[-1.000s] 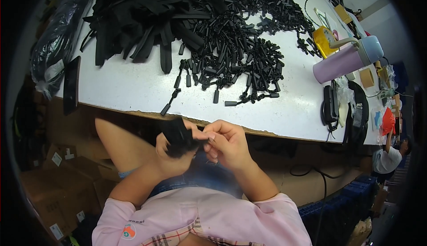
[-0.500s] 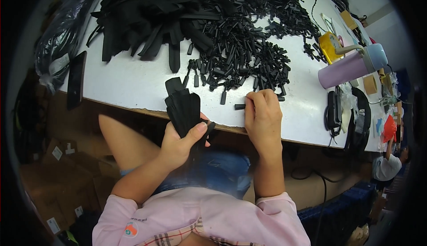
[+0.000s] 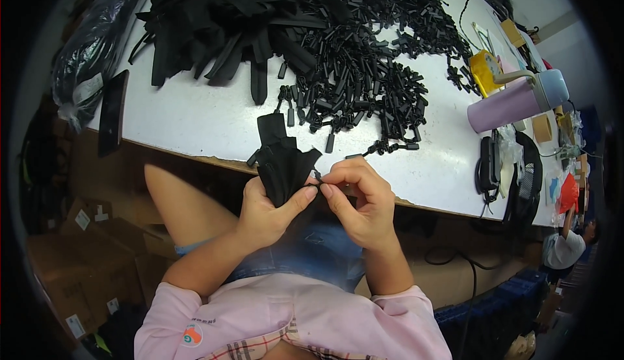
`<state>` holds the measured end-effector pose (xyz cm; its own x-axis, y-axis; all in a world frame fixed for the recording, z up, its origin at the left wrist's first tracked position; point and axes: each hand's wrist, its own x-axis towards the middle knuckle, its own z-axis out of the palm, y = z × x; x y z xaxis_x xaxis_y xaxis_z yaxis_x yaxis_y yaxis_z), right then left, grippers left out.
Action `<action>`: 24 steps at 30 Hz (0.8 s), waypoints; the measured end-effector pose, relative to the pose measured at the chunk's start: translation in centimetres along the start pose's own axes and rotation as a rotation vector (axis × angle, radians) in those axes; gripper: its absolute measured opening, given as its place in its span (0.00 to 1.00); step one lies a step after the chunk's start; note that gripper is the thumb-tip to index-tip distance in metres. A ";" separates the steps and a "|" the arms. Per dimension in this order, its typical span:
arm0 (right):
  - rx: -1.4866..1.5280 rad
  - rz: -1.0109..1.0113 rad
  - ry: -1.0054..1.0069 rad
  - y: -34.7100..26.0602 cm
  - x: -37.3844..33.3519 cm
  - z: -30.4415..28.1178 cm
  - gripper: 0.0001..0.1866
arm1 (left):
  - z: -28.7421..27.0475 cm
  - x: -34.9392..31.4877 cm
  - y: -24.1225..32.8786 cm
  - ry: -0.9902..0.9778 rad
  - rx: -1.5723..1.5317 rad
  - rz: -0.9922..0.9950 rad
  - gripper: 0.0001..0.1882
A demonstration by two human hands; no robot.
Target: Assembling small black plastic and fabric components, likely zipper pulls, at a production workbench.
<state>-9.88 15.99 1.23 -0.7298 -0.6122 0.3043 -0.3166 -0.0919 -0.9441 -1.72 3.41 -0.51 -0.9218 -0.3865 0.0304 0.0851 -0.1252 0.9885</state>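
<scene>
My left hand [image 3: 261, 215] is closed around a fanned bundle of black zipper strips [image 3: 279, 165], just off the table's near edge. My right hand [image 3: 365, 202] pinches a small black zipper slider [image 3: 318, 176] against the end of a strip, its fingertips meeting my left thumb. The fingers partly cover the slider. Beyond my hands, a wide heap of black zipper sliders [image 3: 364, 77] with long pulls spreads over the white table [image 3: 195, 122]. A large pile of black zipper strips [image 3: 221, 25] lies to its left.
At the left are a dark phone [image 3: 113, 113] and a clear plastic bag of black goods [image 3: 97, 54]. On the right stand a lilac tumbler [image 3: 504, 105], a yellow tape dispenser [image 3: 484, 70] and a black pouch [image 3: 489, 165]. Cardboard boxes [image 3: 58, 275] sit below left. Another person [image 3: 564, 249] is far right.
My right hand has come from the slider heap down and left to my left hand, bringing a zipper slider. The bundle in my left hand has shifted slightly right and fanned out.
</scene>
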 end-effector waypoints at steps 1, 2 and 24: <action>-0.011 -0.006 -0.006 0.0 0.0 -0.1 0.06 | 0.0 0.0 0.0 0.005 0.017 0.008 0.05; -0.011 -0.006 -0.008 0.1 0.1 -0.2 0.06 | -0.1 0.0 0.0 0.007 0.016 0.008 0.05; 0.487 0.296 0.154 1.2 -1.9 2.7 0.06 | -0.2 -0.2 0.1 0.072 -0.151 0.018 0.08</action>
<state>-7.24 14.95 -0.84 -0.8356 -0.5494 -0.0001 0.2020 -0.3072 -0.9300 -1.44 3.31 -0.47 -0.8903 -0.4542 0.0320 0.1626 -0.2516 0.9541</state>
